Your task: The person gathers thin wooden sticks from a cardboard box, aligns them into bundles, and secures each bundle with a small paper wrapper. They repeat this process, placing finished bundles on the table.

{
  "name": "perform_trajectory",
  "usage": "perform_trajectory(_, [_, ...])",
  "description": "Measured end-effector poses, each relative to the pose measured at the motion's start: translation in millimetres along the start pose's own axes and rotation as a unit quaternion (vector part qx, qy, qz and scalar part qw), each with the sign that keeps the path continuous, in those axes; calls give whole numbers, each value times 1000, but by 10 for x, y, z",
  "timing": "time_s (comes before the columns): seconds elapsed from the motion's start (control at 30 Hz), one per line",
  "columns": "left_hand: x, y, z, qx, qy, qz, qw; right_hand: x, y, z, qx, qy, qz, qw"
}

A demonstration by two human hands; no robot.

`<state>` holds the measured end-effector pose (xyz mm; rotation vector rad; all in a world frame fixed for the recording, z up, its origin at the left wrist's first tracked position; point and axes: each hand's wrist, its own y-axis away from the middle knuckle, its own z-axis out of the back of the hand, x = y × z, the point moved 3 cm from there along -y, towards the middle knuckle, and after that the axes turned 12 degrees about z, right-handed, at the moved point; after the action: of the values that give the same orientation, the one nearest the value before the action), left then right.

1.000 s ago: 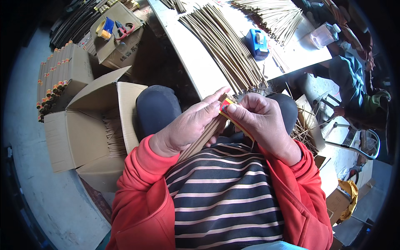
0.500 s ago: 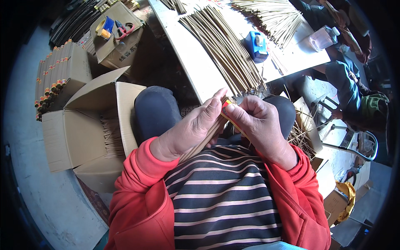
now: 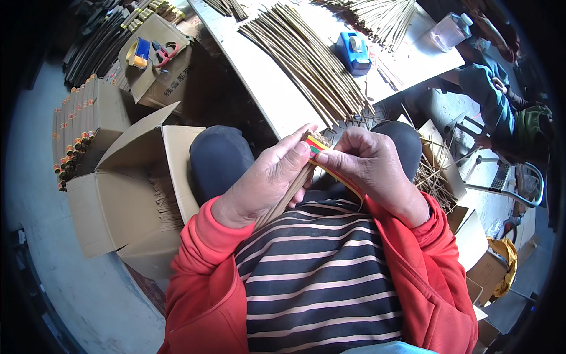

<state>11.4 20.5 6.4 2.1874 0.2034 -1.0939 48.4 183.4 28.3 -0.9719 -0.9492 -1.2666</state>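
Note:
Above my lap, my left hand is wrapped round a bundle of brown incense sticks, held slanting with its far end up. A red and yellow paper band with a green patch lies across the bundle near that end. My right hand pinches the band between thumb and fingers, its thumb pressing beside the green patch. From there the band's loose tail hangs down toward my striped shirt. My left thumb also rests against the band. The bundle's lower end is partly hidden by my left hand and sleeve.
Loose sticks, a blue tape dispenser and a clear bottle lie on the white table. An open carton holding sticks stands left, near banded bundles. Scissors lie on another box. A person sits right.
The band's end shows more now, with its green patch uncovered. My right thumb has slid along it, and the loose tail stands out further. The surroundings have shifted slightly in view.

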Motion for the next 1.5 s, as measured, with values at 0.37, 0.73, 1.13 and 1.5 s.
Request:
perform_trajectory(0.37, [25,-23,3,11,27,23,999,-94,-28,30,24,-28,72,997])
perform_trajectory(0.73, [53,-38,16,19,41,28,999,-67,-65,56,47,-44,4,998])
perform_trajectory(1.13, [42,-28,-23,37,42,6,998,-7,-75,87,58,-26,-10,998])
perform_trajectory(1.5, [22,-19,-43,7,28,28,999,-70,-73,81,40,23,117,992])
